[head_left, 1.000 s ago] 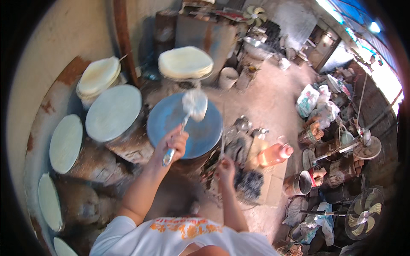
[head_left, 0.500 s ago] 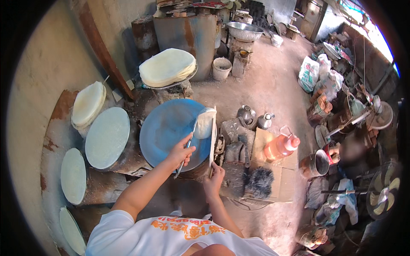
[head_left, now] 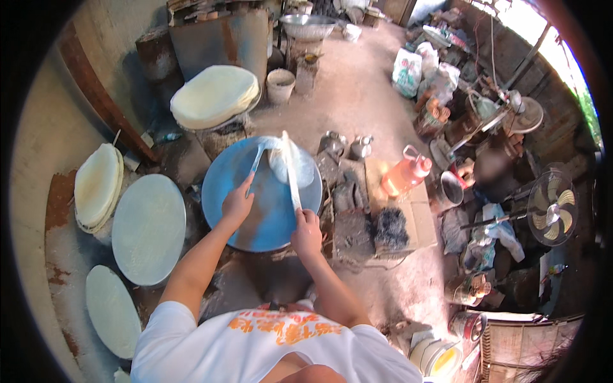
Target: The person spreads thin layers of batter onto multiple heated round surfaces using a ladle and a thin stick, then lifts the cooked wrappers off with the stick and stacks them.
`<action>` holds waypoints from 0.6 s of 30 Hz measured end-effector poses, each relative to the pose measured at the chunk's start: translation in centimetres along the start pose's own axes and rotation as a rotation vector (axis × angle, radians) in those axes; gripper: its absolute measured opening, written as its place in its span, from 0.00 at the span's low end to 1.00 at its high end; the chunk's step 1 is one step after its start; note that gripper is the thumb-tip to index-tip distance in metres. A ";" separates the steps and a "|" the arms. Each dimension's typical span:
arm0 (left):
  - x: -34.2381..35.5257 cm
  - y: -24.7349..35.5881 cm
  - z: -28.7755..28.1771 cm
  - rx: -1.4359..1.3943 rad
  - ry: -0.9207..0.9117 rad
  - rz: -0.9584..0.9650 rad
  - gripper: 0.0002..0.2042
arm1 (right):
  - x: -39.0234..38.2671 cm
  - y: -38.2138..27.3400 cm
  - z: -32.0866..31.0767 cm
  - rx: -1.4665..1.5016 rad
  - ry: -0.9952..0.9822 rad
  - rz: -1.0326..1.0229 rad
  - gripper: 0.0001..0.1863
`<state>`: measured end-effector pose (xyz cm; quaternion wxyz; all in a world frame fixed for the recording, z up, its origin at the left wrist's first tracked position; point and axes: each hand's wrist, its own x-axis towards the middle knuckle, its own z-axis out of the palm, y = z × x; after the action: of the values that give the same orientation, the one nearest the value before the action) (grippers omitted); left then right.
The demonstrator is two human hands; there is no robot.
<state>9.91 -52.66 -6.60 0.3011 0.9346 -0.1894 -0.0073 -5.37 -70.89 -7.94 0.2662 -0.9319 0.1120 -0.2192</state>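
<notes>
In front of me is a wide, round, blue griddle (head_left: 268,233). My left hand (head_left: 237,203) is closed round the handle of a slim scraper-like tool (head_left: 257,161), its far end by the griddle's far edge. A long pale wooden paddle (head_left: 292,179) is gripped at its near end in my right hand (head_left: 307,233), over the griddle's right side. Pale, wet-looking batter or dough (head_left: 305,171) lies at the far right of the griddle, partly under the paddle. Whether the scraper touches it, I cannot tell.
Pale round sheets lie stacked on a stand (head_left: 214,96) beyond the griddle. Other pale discs (head_left: 150,230) are along the left wall. Cardboard (head_left: 408,223) with a pink jug (head_left: 407,172) and black brush (head_left: 391,228) is at right, farther off a fan (head_left: 552,207).
The paddle has tilted leftward across the batter, which now lies spread out rather than bunched between the tools. My hands have moved apart, and the whole view has shifted.
</notes>
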 end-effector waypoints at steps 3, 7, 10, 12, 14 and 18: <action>1.5 0.6 -2.2 0.076 -0.036 -0.065 0.30 | 1.9 2.1 -1.2 -0.093 0.131 -0.026 0.23; -0.7 -1.5 -3.0 0.200 -0.011 -0.023 0.30 | -0.9 -1.2 -1.4 0.007 -0.039 0.044 0.23; -1.4 -2.4 -1.9 0.096 0.081 -0.007 0.29 | 2.1 -0.9 -0.1 0.028 -0.043 -0.028 0.22; -1.7 -4.0 -3.0 0.061 0.277 0.138 0.29 | 3.6 0.8 -1.1 -0.006 -0.024 -0.082 0.21; -3.2 -4.3 -4.6 0.048 0.157 -0.029 0.30 | 1.9 0.7 -0.7 0.040 -0.013 -0.022 0.22; -5.7 -2.2 -4.6 -0.145 0.081 -0.262 0.30 | 2.6 -2.3 1.5 0.114 -0.128 -0.018 0.20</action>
<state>5.99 -46.43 -4.64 0.3717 0.9266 -0.0525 -0.0222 -2.19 -69.13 -6.89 0.3235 -0.9284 0.0737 -0.1675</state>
